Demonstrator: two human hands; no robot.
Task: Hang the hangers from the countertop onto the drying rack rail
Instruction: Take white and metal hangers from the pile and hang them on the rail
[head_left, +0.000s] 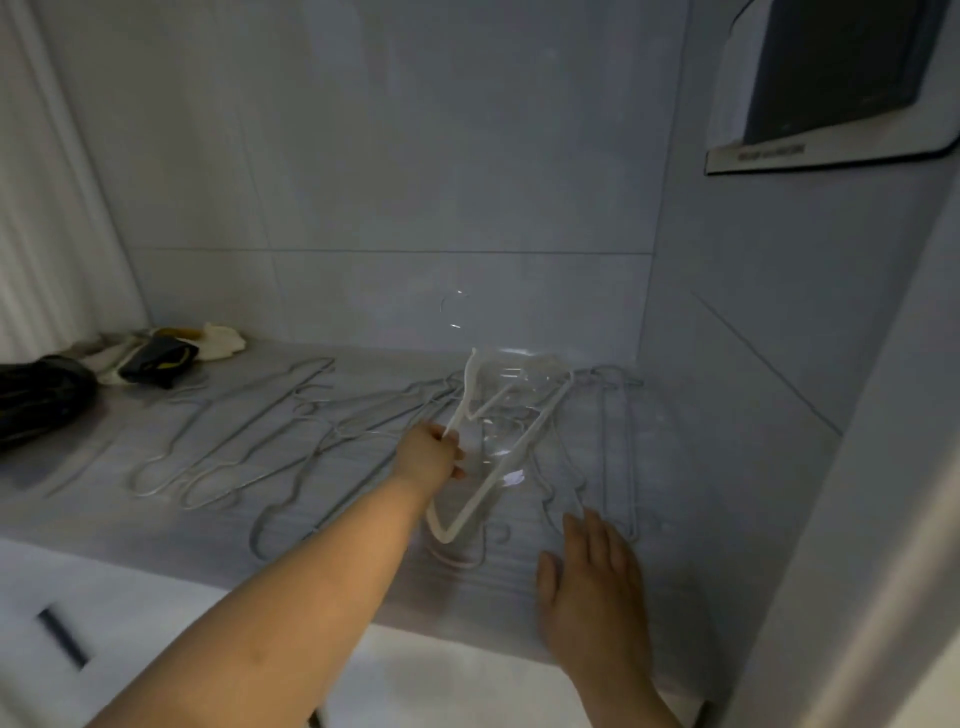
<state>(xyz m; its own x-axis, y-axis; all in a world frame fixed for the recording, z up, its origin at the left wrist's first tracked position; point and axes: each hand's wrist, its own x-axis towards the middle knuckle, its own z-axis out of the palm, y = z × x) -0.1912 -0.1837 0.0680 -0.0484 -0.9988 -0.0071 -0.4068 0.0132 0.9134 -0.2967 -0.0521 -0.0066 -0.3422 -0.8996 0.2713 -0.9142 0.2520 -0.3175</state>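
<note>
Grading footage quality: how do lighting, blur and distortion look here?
Head view: dim, bluish lighting; the white hanger in the left hand is smeared by motion blur; wire hangers on the countertop look soft; the flat right hand is sharper; a ring flare floats on the wall; wide-angle stretch toward the edges.

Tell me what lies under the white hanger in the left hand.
Thin grey wire hangers flat on the pale countertop; the left hand and white plastic hanger hide parts.

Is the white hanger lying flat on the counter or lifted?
Lifted, tilted: left hand grips the white hanger, far end raised above the wire hangers lying flat.
</note>
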